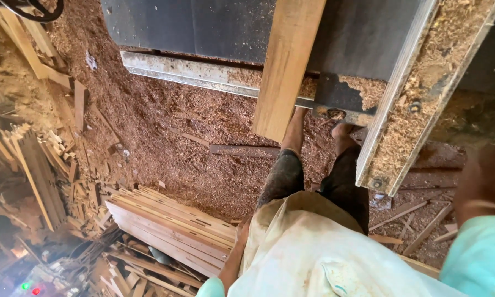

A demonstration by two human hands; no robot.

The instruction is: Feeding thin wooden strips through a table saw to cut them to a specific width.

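I look straight down my cream shirt (308,258) and dark shorts to my legs, which stand in sawdust. My left arm hangs at my side, and my left hand (242,226) is low beside the end of a stack of planks (170,223). Its fingers are mostly hidden by the shirt. At the right edge there is only a blurred arm (485,181) above a teal sleeve (478,258), with no hand visible. A pale wooden board (287,66) lies on the dark machine table (203,27), and its end sticks out over the metal edge in front of me.
A sawdust-covered metal fence (423,93) runs diagonally at the right. Reddish sawdust (176,132) covers the floor. Scrap sticks and offcuts are piled at the left (38,165) and below the planks. Thin strips lie on the floor at the right (418,220).
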